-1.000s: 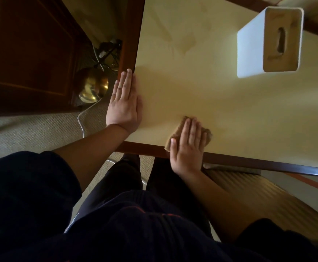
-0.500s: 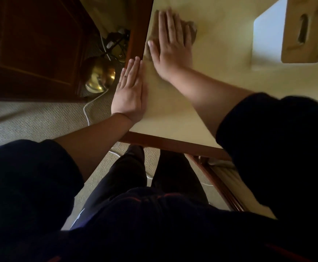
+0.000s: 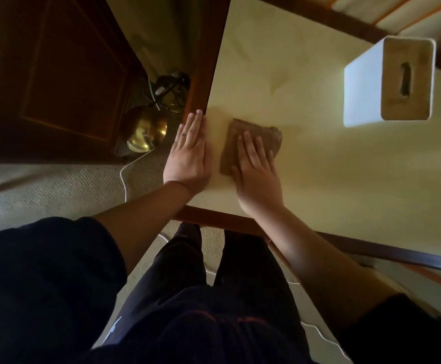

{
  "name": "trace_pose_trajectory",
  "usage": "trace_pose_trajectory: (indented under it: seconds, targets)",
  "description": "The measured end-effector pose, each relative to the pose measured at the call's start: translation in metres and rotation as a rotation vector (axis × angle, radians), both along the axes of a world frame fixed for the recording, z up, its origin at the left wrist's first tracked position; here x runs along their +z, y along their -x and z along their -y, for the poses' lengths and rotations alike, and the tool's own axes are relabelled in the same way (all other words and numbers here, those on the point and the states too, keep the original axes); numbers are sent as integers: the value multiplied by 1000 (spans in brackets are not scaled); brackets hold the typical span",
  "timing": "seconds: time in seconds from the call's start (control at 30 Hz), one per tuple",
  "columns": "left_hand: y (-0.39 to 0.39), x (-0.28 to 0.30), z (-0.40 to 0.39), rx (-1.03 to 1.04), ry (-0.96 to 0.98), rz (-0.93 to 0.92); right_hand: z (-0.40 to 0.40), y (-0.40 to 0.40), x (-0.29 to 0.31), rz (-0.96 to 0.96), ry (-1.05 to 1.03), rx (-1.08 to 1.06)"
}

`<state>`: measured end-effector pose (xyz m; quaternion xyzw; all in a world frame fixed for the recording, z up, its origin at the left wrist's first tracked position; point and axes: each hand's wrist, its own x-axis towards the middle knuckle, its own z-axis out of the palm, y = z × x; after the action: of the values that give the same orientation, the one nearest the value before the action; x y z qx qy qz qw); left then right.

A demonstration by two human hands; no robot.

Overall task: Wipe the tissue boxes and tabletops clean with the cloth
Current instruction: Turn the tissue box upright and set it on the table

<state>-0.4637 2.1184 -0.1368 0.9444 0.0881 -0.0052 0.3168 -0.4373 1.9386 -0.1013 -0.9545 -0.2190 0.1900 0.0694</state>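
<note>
Nearest are the person's dark sleeves and trousers, above a looped-pile beige carpet (image 3: 56, 190) crossed by a thin white cable (image 3: 123, 179). Beyond the reddish-brown wooden rim lies the smooth pale-yellow tabletop (image 3: 345, 193). The right hand (image 3: 257, 172) has drawn back from the far left corner, where it was half a second ago, to a spot nearer the front edge; its fingers lie straight and slightly spread, pressing flat on the cloth (image 3: 251, 141), a folded brown rectangle of soft fabric lying on the tabletop. The hand is a little blurred. The left hand (image 3: 189, 156) stays just left of the cloth, flat, fingers straight and together, resting along the tabletop's left edge, its place little changed. On the floor to the left sits a round, shiny brass lamp base (image 3: 146, 132) beside dark wood panelling (image 3: 56, 74). Far right on the tabletop stands the tissue box (image 3: 387, 82), a white rounded-corner block with a light wooden lid and a narrow oval slot, well apart from both hands.
</note>
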Motion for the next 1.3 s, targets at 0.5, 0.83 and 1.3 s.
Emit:
trace_pose_trajectory:
  seconds: [0.5,0.83,1.3]
  targets:
    - [1,-3,-3,21,72,69,-117,-175,-12,88,-5,147]
    - [-6,10,-9,1,57,39,-41,-95,-16,69,8,35]
    - [-57,-10,-26,-292,-186,60,-145,-280,-22,117,41,35]
